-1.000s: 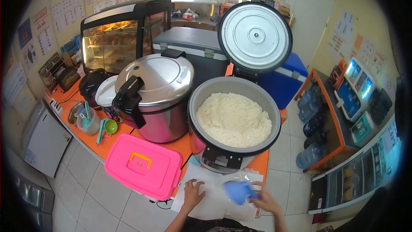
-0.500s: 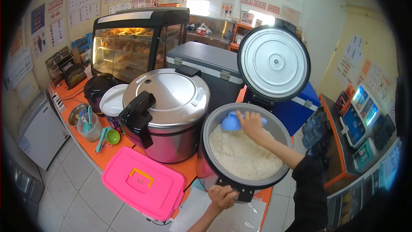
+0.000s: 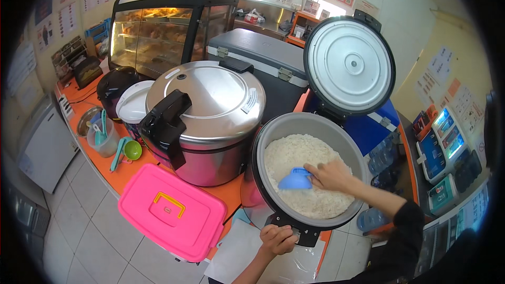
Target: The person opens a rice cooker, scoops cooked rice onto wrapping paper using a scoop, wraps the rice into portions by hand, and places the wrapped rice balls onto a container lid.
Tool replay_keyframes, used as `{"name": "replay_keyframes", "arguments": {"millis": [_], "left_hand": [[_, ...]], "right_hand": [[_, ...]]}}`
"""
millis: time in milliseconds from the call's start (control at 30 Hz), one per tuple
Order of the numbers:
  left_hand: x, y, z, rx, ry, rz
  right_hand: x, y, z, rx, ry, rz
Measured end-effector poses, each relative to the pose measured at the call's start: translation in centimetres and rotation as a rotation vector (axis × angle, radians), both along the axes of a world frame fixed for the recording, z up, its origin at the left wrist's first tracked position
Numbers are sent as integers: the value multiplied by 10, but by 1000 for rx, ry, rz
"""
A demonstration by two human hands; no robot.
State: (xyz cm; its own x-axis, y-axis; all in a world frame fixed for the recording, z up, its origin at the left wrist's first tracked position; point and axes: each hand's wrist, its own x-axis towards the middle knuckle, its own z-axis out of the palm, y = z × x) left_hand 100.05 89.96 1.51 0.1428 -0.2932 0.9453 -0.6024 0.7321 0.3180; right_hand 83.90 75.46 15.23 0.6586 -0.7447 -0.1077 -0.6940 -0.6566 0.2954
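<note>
My right hand [image 3: 332,176] is closed round the handle of a blue plastic scoop [image 3: 295,180], which rests on the white cooked rice [image 3: 297,150]. The rice fills much of the grey inner pot of a large rice cooker [image 3: 327,121]. Its round silver lid [image 3: 351,63] stands raised on the hinge at the back. At the cooker's front, my left hand [image 3: 278,239] has its fingers wrapped round the black front handle [image 3: 307,235].
Left of the open cooker stands a second, closed steel rice cooker [image 3: 210,94]. A pink lidded box [image 3: 173,210] lies in front of it on the orange table. A grey cooler box [image 3: 258,55] and a lit food warmer [image 3: 152,37] stand behind.
My right hand has brought the scoop from the pot's far left side toward its near middle. My left hand keeps its grip at the front. The whole view has shifted slightly.
</note>
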Motion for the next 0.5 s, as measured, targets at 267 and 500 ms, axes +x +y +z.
{"name": "replay_keyframes", "arguments": {"millis": [267,500], "left_hand": [[-8,-5,5,-11,26,-35],[1,-6,7,-94,48,45]], "right_hand": [[15,68,7,92,-295,-290],[18,60,8,346,-406,-398]]}}
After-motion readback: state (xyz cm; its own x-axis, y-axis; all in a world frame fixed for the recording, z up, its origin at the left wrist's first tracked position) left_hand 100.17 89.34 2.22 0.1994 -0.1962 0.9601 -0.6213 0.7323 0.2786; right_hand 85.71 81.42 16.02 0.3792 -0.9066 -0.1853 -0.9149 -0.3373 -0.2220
